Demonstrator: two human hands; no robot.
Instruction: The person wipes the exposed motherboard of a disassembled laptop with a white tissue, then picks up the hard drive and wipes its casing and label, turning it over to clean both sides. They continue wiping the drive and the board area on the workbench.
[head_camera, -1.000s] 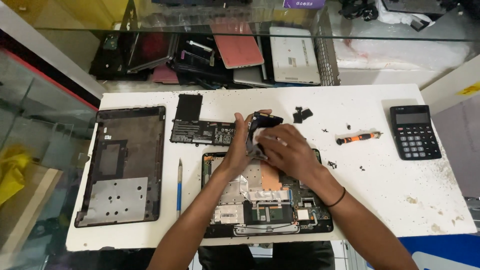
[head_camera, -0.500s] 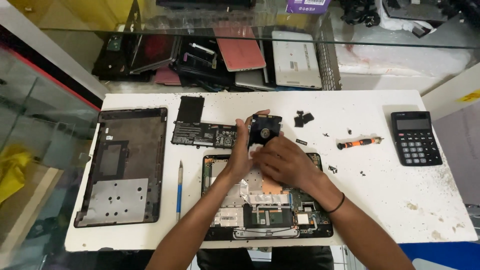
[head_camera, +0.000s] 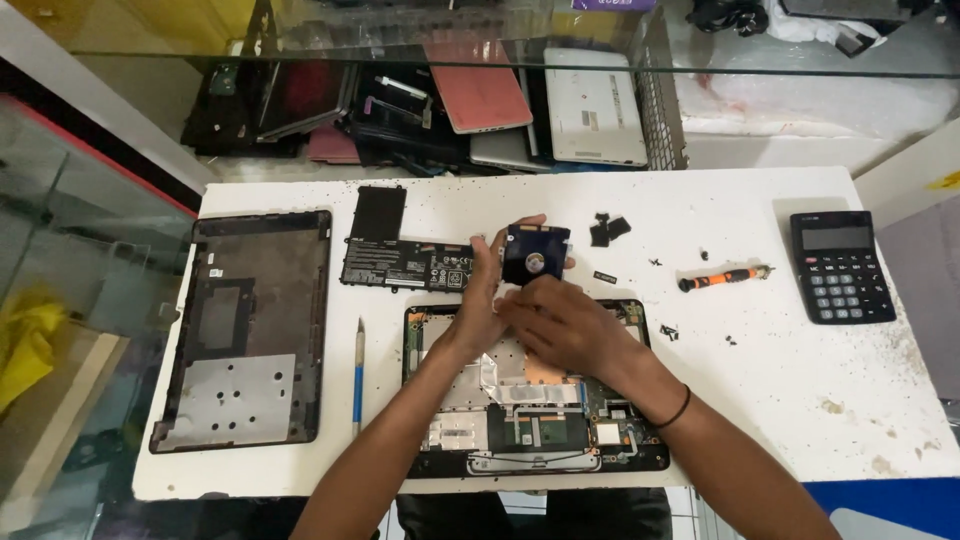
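Observation:
An opened laptop chassis (head_camera: 530, 420) lies at the table's near edge, its board and metal shields exposed. Above its far edge my left hand (head_camera: 482, 300) holds up a small black square part with a blue round label (head_camera: 536, 254), fingers wrapped around its left and top sides. My right hand (head_camera: 560, 322) grips the same part from below, its fingers hidden under it. A black battery pack (head_camera: 400, 265) lies just left of my left hand.
The detached black bottom cover (head_camera: 250, 330) lies at the left. A blue pen-like tool (head_camera: 358, 372) rests beside the chassis. An orange-handled screwdriver (head_camera: 722, 277), small black pieces (head_camera: 608, 229), loose screws and a black calculator (head_camera: 840, 265) sit right. Stacked laptops (head_camera: 480, 95) fill the shelf beyond.
Both hands have lifted the small black part up and turned it, so its flat labelled face now points toward the camera. The camera view shifted slightly.

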